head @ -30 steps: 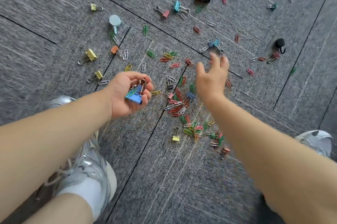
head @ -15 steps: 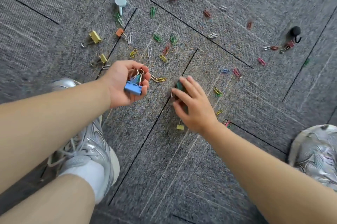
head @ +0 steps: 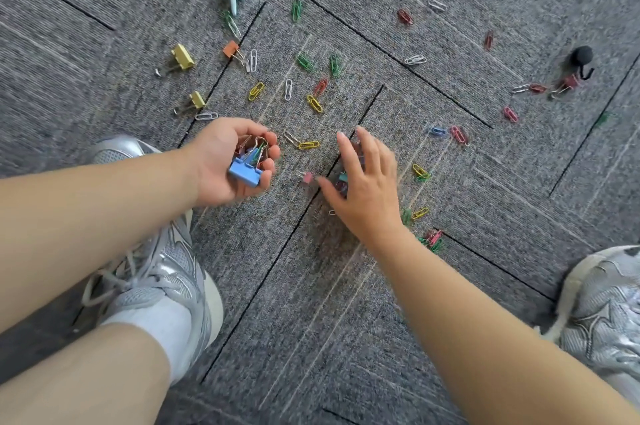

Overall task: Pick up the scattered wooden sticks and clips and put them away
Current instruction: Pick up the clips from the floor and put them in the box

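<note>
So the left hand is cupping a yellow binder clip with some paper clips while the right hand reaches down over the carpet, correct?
No: the binder clip in the left hand is blue, not yellow, as the head view shows. The rest holds.

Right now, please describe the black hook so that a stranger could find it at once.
From the right shoe, look far across the grey carpet toward the upper right. The black hook lies beside a dark red binder clip. Unlike the coloured clips around it, it is black, with a round head and curved tip.
</note>
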`<state>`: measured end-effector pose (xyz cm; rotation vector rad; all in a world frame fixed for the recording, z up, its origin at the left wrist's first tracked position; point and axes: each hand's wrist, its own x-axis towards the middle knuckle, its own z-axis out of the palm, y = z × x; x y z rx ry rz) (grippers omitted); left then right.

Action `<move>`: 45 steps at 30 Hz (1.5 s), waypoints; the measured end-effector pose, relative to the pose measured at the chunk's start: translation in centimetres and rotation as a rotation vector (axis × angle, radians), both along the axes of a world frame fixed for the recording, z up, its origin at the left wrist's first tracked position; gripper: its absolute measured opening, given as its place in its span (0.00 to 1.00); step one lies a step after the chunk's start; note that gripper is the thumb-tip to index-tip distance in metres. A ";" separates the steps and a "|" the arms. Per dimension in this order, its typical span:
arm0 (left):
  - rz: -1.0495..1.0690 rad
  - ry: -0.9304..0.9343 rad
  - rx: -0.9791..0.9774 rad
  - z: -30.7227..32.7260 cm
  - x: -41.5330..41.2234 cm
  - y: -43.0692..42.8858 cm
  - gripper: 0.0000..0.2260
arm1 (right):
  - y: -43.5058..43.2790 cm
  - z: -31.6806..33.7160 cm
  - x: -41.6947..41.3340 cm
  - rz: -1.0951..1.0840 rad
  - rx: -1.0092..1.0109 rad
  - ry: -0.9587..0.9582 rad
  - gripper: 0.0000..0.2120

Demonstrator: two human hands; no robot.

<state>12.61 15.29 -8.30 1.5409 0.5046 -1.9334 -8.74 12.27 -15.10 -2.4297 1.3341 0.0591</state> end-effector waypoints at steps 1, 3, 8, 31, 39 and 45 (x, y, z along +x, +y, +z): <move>0.000 -0.008 0.000 -0.1 0.1 0.1 0.08 | -0.8 -0.3 0.5 -0.039 -0.040 -0.032 0.27; -0.004 -0.030 0.003 -0.1 0.3 0.3 0.08 | -2.1 -0.4 1.3 -0.076 -0.079 -0.063 0.22; -0.021 -0.067 0.021 -0.1 0.2 0.6 0.07 | -0.2 0.2 -0.1 0.092 -0.005 0.003 0.28; -0.156 -0.033 0.028 3.2 -2.5 -3.7 0.10 | -6.3 4.6 0.0 -0.246 0.352 -0.152 0.09; -0.153 0.018 -0.248 24.1 -7.4 -12.6 0.06 | -11.3 29.6 -5.0 -1.199 0.835 -0.949 0.10; -0.149 0.132 -0.444 44.4 -15.7 -12.9 0.13 | -9.3 52.4 -10.3 -1.137 0.857 -1.425 0.17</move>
